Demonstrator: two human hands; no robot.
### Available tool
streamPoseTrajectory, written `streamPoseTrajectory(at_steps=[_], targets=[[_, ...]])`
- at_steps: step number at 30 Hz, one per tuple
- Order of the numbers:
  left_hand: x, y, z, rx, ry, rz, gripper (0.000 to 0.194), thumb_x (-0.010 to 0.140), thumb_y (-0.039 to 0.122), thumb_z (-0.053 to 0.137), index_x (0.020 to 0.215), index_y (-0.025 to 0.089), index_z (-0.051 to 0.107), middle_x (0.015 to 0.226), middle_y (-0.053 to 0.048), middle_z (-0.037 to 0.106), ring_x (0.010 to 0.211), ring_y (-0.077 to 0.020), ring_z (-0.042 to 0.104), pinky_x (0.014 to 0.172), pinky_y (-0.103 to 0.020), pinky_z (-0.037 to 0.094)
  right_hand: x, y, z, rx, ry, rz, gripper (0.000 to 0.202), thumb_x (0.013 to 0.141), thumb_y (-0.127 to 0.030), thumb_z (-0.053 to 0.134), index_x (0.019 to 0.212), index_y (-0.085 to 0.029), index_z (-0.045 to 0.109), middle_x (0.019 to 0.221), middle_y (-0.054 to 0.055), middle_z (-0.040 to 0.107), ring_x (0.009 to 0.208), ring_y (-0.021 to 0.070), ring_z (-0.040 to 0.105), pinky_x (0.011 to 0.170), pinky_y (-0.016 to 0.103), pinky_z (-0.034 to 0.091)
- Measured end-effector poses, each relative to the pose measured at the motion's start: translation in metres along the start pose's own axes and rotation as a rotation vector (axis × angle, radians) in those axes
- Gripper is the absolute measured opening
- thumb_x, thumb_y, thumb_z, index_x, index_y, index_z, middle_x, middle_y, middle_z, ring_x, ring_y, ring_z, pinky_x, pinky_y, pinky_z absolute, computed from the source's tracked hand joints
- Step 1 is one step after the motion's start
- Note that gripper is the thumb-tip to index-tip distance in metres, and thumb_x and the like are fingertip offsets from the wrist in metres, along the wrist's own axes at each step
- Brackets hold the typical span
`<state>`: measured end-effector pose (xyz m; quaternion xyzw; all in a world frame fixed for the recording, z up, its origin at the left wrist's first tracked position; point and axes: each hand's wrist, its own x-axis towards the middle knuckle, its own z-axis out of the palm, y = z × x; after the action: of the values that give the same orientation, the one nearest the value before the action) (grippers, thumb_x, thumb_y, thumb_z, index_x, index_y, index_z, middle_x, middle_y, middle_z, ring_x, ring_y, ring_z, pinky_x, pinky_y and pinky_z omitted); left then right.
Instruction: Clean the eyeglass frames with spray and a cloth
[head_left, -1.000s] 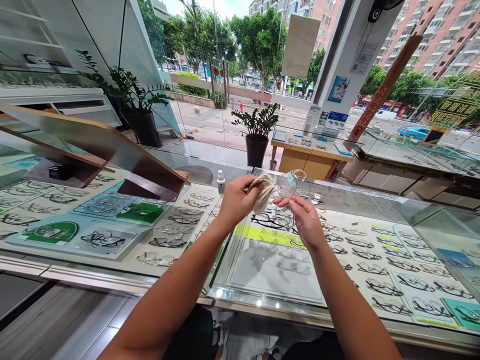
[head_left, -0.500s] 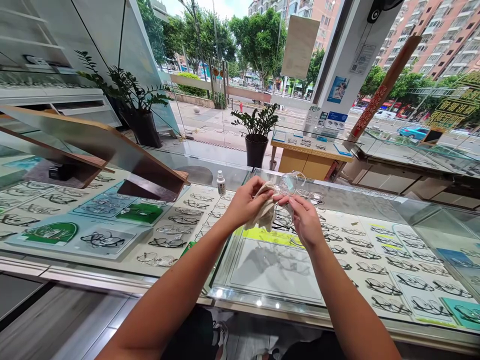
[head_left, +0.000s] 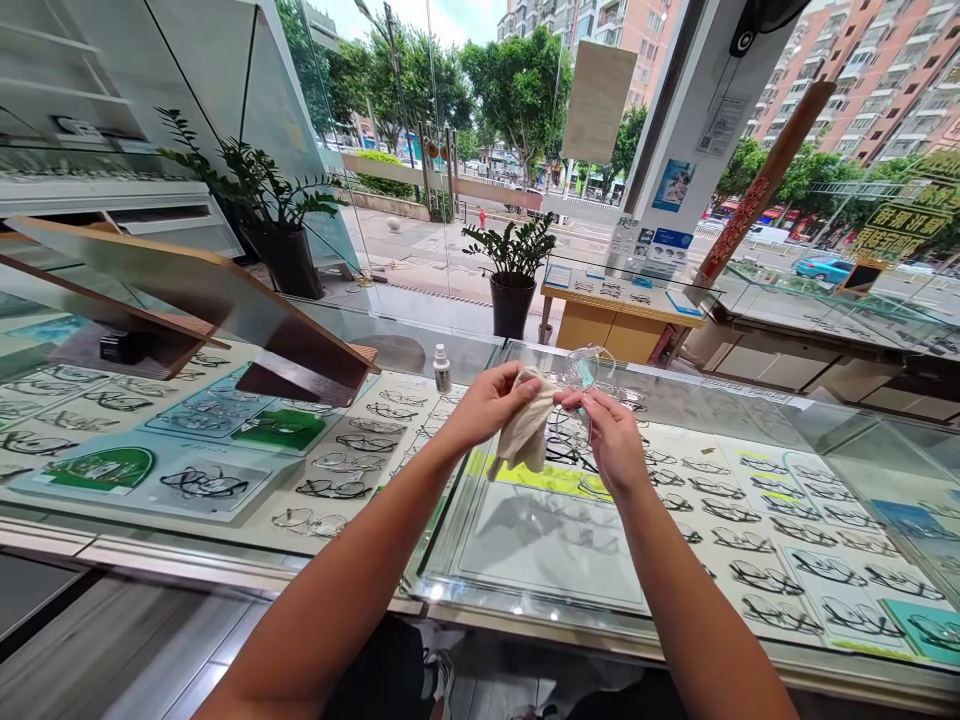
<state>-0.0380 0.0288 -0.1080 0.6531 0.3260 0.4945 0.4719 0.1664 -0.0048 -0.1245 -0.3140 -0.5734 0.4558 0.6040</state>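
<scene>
My left hand (head_left: 489, 405) is closed on a crumpled cream cleaning cloth (head_left: 525, 436), whose loose end hangs below the fingers. My right hand (head_left: 616, 436) pinches a pair of clear-framed eyeglasses (head_left: 592, 368) with its fingertips. One round lens stands up above the fingers; the fingers and cloth partly hide the rest of the frame. Both hands are close together over the glass display counter (head_left: 480, 580). Behind the left hand, a small white bottle (head_left: 442, 372) stands upright on the glass.
Several rows of spectacles (head_left: 765, 575) lie under the counter glass on both sides. To the left, a tilted wood-edged panel (head_left: 225, 300) rises over the counter. A potted plant (head_left: 512, 300) and a low wooden cabinet (head_left: 615, 325) stand beyond, by the window.
The eyeglasses have shifted slightly to the right and turned a little. The cloth has moved off the upright lens and now hangs lower and more spread out.
</scene>
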Motion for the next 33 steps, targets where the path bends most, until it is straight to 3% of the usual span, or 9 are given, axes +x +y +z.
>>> streamPoseTrajectory(at_steps=[5, 8, 11, 15, 24, 28, 33], targets=[[0.005, -0.009, -0.005, -0.069, 0.188, -0.014, 0.047, 0.082, 0.061, 0.081, 0.082, 0.020, 0.059, 0.071, 0.002, 0.060, 0.065, -0.0125, 0.052, 0.060, -0.024, 0.038, -0.001, -0.006, -0.001, -0.011, 0.015, 0.010, 0.024, 0.097, -0.040, 0.065, 0.086, -0.026, 0.082, 0.107, 0.006, 0.081, 0.117, 0.0290, 0.069, 0.117, 0.046, 0.043], [0.006, -0.012, -0.005, -0.136, 0.252, -0.080, 0.050, 0.077, 0.059, 0.086, 0.083, 0.021, 0.054, 0.064, 0.005, 0.060, 0.057, -0.0112, 0.051, 0.055, -0.022, 0.037, -0.004, -0.010, 0.003, -0.012, -0.080, 0.056, 0.025, 0.097, -0.040, 0.065, 0.086, -0.026, 0.083, 0.105, 0.006, 0.082, 0.115, 0.0295, 0.071, 0.115, 0.046, 0.045], [0.004, -0.009, -0.003, -0.185, 0.250, -0.094, 0.053, 0.074, 0.059, 0.088, 0.083, 0.022, 0.051, 0.061, 0.006, 0.058, 0.054, -0.0100, 0.050, 0.053, -0.021, 0.040, -0.007, -0.010, 0.010, -0.045, -0.147, 0.101, 0.026, 0.096, -0.041, 0.066, 0.085, -0.026, 0.084, 0.105, 0.006, 0.082, 0.114, 0.0294, 0.071, 0.115, 0.046, 0.045], [0.001, 0.001, 0.001, -0.256, 0.194, -0.089, 0.056, 0.074, 0.060, 0.088, 0.083, 0.022, 0.049, 0.066, 0.005, 0.060, 0.060, -0.0103, 0.054, 0.060, -0.023, 0.049, -0.007, -0.003, 0.013, -0.090, -0.080, 0.112, 0.026, 0.094, -0.043, 0.068, 0.083, -0.026, 0.085, 0.102, 0.006, 0.081, 0.113, 0.0297, 0.071, 0.113, 0.046, 0.045], [-0.004, 0.007, 0.008, -0.256, 0.032, 0.019, 0.034, 0.085, 0.050, 0.083, 0.091, 0.019, 0.070, 0.086, -0.001, 0.063, 0.079, -0.0140, 0.057, 0.080, -0.028, 0.050, -0.005, 0.001, 0.013, -0.167, -0.064, 0.070, 0.027, 0.095, -0.045, 0.067, 0.085, -0.026, 0.084, 0.098, 0.004, 0.076, 0.107, 0.0277, 0.067, 0.109, 0.042, 0.043], [-0.003, -0.001, 0.010, -0.138, 0.089, 0.101, 0.032, 0.093, 0.051, 0.073, 0.090, 0.019, 0.075, 0.094, -0.006, 0.067, 0.087, -0.0187, 0.060, 0.083, -0.032, 0.051, -0.006, 0.002, 0.014, -0.185, -0.092, 0.046, 0.027, 0.096, -0.042, 0.064, 0.083, -0.027, 0.082, 0.095, 0.004, 0.071, 0.102, 0.0259, 0.063, 0.104, 0.039, 0.042], [-0.003, -0.008, 0.016, -0.094, 0.189, 0.167, 0.025, 0.090, 0.040, 0.080, 0.105, 0.021, 0.072, 0.109, -0.006, 0.071, 0.100, -0.0190, 0.065, 0.088, -0.029, 0.052, -0.008, 0.003, 0.016, -0.158, -0.148, 0.069, 0.027, 0.098, -0.041, 0.063, 0.084, -0.027, 0.081, 0.095, 0.003, 0.066, 0.102, 0.0249, 0.062, 0.103, 0.037, 0.041]])
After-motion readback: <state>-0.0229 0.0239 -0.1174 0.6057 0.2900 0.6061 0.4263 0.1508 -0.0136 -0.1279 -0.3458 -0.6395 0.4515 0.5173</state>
